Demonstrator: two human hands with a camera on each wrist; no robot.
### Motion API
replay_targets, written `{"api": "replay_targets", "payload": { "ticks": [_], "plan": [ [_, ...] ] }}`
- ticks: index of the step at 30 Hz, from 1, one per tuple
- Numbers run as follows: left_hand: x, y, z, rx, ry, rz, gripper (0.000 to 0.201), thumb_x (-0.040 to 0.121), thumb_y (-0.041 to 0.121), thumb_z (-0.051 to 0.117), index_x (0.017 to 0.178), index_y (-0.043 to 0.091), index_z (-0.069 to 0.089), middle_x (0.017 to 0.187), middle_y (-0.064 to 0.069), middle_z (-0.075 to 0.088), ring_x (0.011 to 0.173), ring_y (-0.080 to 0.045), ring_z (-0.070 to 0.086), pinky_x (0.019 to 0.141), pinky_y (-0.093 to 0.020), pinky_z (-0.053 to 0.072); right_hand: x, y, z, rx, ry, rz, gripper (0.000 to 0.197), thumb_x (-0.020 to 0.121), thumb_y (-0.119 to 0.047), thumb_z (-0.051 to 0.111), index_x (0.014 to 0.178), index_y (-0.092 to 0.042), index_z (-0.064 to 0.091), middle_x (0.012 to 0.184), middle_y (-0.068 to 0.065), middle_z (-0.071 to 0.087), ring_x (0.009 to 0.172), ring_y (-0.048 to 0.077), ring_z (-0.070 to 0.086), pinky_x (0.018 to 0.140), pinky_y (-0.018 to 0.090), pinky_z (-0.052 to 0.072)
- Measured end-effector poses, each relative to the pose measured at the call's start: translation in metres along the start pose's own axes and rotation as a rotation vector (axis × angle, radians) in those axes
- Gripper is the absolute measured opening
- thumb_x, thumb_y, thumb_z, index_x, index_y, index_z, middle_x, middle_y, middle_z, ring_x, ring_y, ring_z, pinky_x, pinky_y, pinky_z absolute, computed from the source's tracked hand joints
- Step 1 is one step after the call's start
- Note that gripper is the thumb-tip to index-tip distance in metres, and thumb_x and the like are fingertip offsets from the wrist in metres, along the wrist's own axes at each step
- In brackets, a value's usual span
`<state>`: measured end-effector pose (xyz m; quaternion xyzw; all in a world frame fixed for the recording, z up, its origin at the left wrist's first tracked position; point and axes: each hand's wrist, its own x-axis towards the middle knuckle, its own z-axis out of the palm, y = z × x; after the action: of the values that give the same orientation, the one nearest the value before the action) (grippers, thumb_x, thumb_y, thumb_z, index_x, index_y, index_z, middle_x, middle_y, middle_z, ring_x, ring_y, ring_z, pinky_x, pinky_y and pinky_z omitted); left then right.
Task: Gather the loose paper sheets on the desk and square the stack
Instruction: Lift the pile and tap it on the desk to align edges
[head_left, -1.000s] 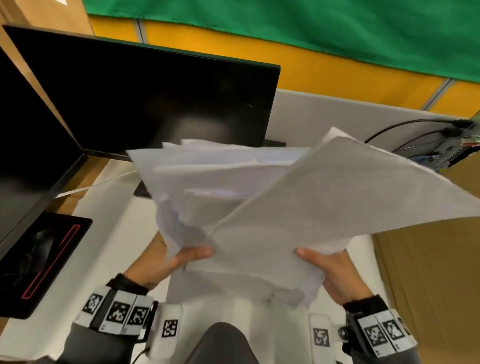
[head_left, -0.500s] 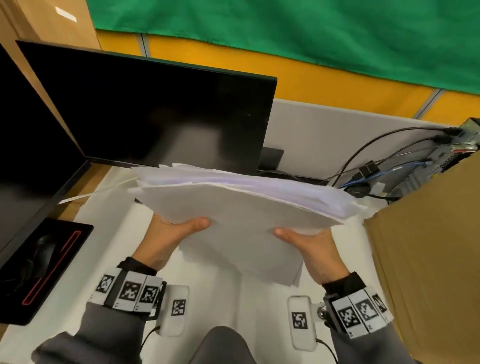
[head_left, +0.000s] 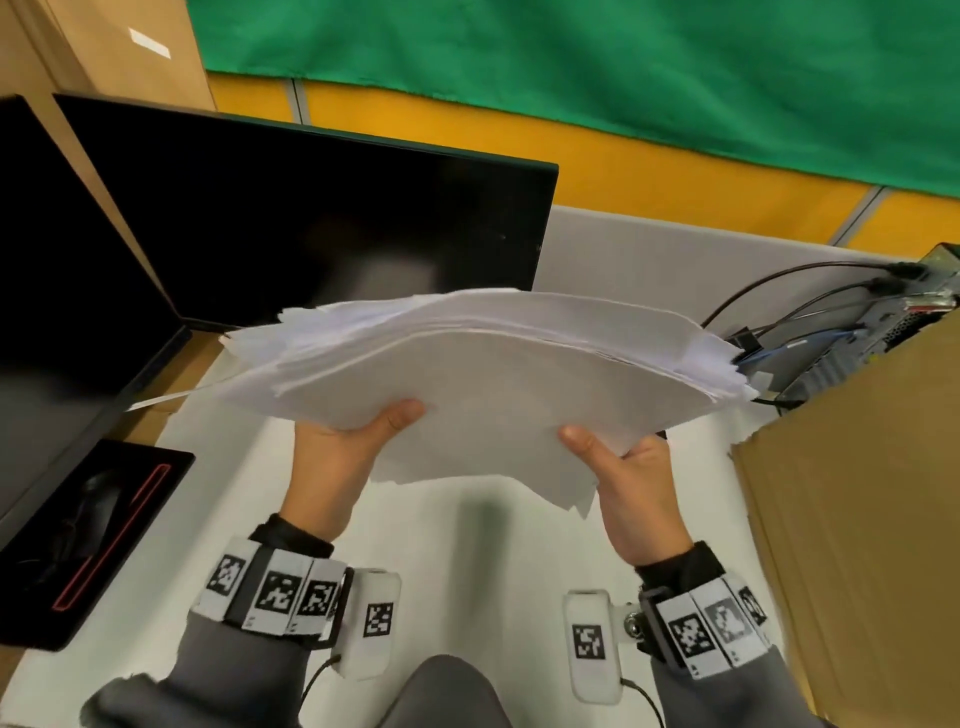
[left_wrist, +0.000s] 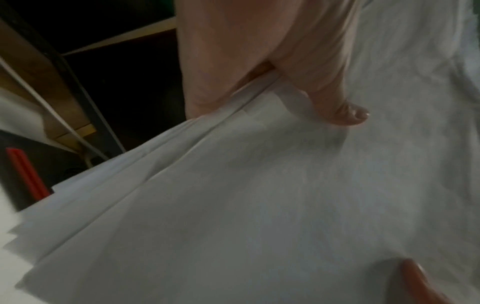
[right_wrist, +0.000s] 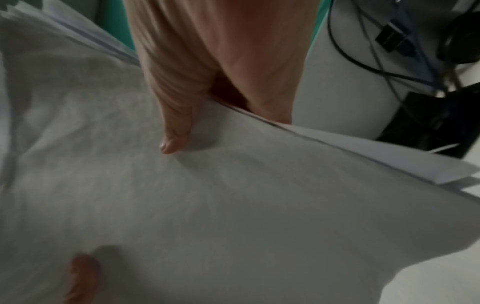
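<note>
Two hands, one stack (head_left: 483, 395) — all the sheets in view are gathered and held in the air above the desk (head_left: 467, 551), in front of the monitor (head_left: 311, 228). No loose sheet shows on the desk below the stack, though a thin pale strip lies left of the stack near the monitor's base; I cannot tell what it is.

Risks, as judged from here:
- Stack is not square. Edges fan out at the left and right ends, and the near corner on the right droops below the stack. Sheets at the fanned ends could slide free if the stack tilts further.
- Paper bows upward in the middle — the support is only at the near edge, so the far edge, toward the monitor, hangs unsupported and could flop or spill backward.
- Cables (head_left: 810, 306) lie right of the stack, just beyond its right end; a sweep that way could snag them.
- Box (head_left: 857, 509), right of the stack, crowds the right hand's room for tapping edges down.

Hands:
- Left hand (head_left: 337, 457): pinches the stack's near edge, thumb (left_wrist: 345, 115) pressed on top, fingers underneath. Narrow clamp, about the stack's thickness.
- Right hand (head_left: 634, 483): same hold at the near right edge, thumb (right_wrist: 174, 142) on top, fingers hidden below the paper.

Squaring not yet done.
</note>
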<state>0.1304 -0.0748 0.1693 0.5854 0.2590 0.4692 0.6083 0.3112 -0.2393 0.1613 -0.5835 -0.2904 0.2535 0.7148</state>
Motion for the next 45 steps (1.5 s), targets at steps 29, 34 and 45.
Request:
{"api": "replay_targets", "payload": {
  "ticks": [29, 34, 45],
  "plan": [
    [-0.008, 0.021, 0.03, -0.129, 0.422, -0.086, 0.014, 0.075, 0.039, 0.059, 0.074, 0.025, 0.057, 0.075, 0.002, 0.054, 0.08, -0.022, 0.052, 0.069, -0.035, 0.045, -0.014, -0.02, 0.059, 0.089, 0.394, -0.183, 0.043, 0.067, -0.051, 0.055, 0.068, -0.008, 0.053, 0.063, -0.006, 0.05, 0.068, 0.012, 0.047, 0.066, 0.024, 0.042],
    [-0.008, 0.022, 0.03, -0.111, 0.459, -0.067, 0.008, 0.079, 0.03, 0.063, 0.083, 0.024, 0.058, 0.081, 0.005, 0.058, 0.08, -0.015, 0.055, 0.072, -0.031, 0.048, -0.013, -0.021, 0.062, 0.049, 0.436, -0.172, 0.03, 0.076, -0.042, 0.058, 0.06, -0.017, 0.056, 0.061, -0.008, 0.048, 0.067, 0.01, 0.046, 0.065, 0.021, 0.04],
    [-0.003, 0.025, 0.033, -0.061, 0.459, 0.024, 0.02, 0.083, 0.014, 0.063, 0.102, 0.013, 0.055, 0.072, 0.008, 0.055, 0.065, 0.001, 0.055, 0.069, -0.009, 0.047, -0.004, -0.013, 0.055, -0.002, 0.481, -0.157, 0.027, 0.089, -0.026, 0.058, 0.063, -0.017, 0.06, 0.06, -0.017, 0.056, 0.064, -0.001, 0.05, 0.065, 0.018, 0.04]
  ]
}}
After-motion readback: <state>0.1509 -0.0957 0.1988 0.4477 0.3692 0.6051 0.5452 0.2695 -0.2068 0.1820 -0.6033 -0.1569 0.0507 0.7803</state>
